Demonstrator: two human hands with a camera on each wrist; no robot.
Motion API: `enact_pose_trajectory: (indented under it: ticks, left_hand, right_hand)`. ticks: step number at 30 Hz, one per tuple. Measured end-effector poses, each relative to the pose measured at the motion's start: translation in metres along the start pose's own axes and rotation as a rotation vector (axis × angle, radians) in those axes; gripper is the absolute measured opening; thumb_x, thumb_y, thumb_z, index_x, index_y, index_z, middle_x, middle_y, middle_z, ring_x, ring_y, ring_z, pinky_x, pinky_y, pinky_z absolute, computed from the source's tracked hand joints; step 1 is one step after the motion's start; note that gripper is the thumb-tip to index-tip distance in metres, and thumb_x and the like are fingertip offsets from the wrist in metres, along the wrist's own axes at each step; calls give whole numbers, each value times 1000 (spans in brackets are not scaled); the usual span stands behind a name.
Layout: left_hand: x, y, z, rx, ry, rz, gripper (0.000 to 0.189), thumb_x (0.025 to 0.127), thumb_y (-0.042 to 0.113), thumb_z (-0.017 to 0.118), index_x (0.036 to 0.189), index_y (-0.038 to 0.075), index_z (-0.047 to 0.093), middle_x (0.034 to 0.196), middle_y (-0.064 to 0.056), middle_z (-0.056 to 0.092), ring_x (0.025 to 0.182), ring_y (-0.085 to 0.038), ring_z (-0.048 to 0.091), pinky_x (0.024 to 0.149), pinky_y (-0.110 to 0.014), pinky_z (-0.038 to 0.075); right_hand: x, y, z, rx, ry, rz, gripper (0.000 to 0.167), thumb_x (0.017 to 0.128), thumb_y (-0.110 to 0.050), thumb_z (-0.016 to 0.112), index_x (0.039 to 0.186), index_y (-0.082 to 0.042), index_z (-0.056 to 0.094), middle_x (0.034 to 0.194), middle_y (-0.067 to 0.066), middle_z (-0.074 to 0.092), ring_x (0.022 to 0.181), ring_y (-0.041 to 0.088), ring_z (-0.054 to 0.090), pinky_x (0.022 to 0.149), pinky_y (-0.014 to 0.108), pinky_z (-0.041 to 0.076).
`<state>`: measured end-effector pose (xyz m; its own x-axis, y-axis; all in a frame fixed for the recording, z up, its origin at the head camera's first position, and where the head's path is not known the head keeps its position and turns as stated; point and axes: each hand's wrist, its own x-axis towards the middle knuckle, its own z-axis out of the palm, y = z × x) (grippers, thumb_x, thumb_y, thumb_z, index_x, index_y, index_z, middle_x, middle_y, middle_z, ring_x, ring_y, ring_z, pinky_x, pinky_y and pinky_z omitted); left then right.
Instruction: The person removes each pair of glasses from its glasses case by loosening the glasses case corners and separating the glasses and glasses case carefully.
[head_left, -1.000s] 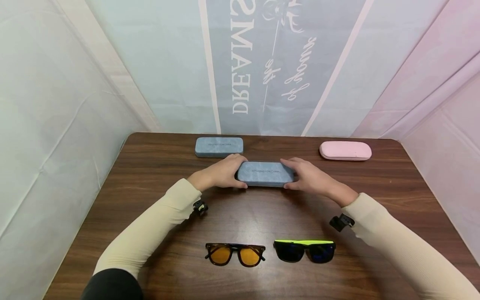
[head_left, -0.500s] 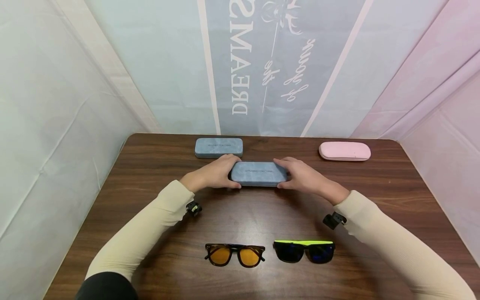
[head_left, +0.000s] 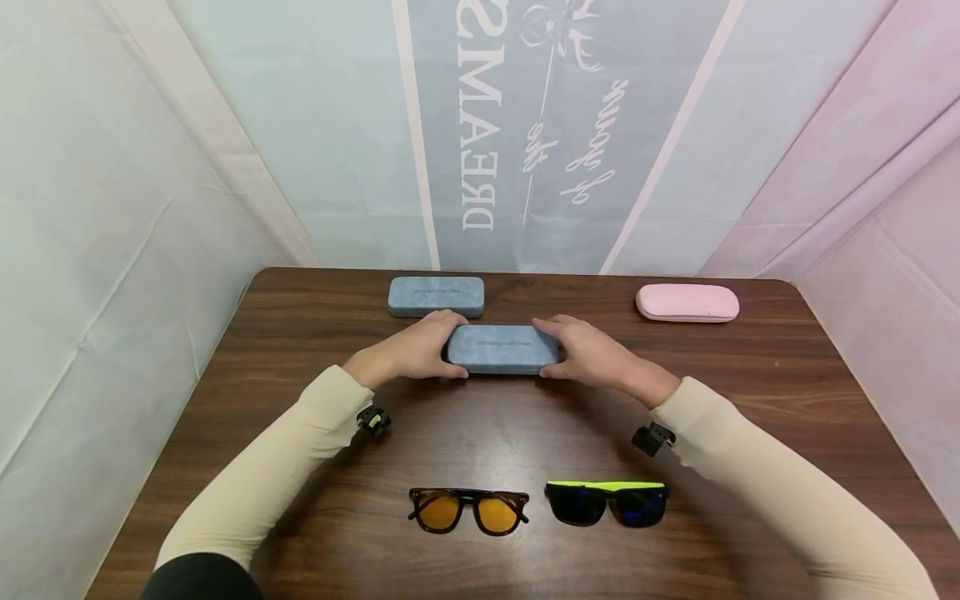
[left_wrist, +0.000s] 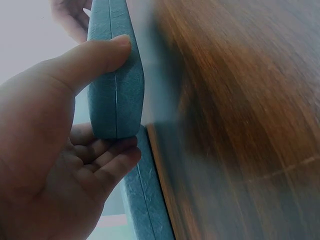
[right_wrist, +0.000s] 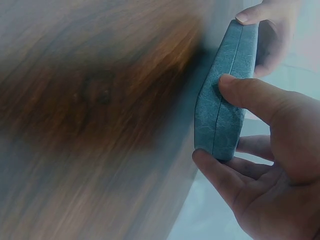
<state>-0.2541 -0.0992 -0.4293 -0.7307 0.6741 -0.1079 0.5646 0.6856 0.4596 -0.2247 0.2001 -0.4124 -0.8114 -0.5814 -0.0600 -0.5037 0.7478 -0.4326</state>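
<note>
A blue glasses case (head_left: 504,350) with dark lettering on its lid is held between both hands, its lid closed. My left hand (head_left: 411,348) grips its left end, the thumb along the near side and the other fingers behind and under the end. At the right end my right hand (head_left: 598,353) holds it the same way. In the left wrist view the thumb presses on the seam of the case (left_wrist: 116,95). The right wrist view shows the fingertips curled at the end of the case (right_wrist: 220,115), close over the tabletop.
A second blue glasses case (head_left: 437,297) lies just behind the left hand. Farther right is a pink glasses case (head_left: 687,302). Orange-lensed glasses (head_left: 468,510) and dark sunglasses with lime-green temples (head_left: 606,503) lie nearer on the wooden table (head_left: 525,433). A printed curtain (head_left: 360,167) hangs behind.
Both hands have moved left together with the blue glasses case between them, so it now stands more in front of the second blue case. The glasses and the other cases stay put.
</note>
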Motion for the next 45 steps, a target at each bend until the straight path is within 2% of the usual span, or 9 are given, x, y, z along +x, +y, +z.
enact_pose_trajectory:
  ticks: [20,45]
  left_hand:
    - [-21,-17,-8,-30,34,-21,76,86,31,84,141,-7,47,139,-22,53,134,-35,47,112,-48,37]
    - [-46,-44,-16,-86,74,-76,75,84,23,86,140,-8,48,141,-25,52,134,-39,46,111,-53,36]
  right_hand:
    - [21,-16,9,-6,-24,-20,79,88,-22,82,150,6,43,141,24,54,125,33,56,97,46,50]
    - [52,-39,23,-41,-34,-45,80,89,-26,81,151,6,42,139,22,55,123,30,57,99,42,49]
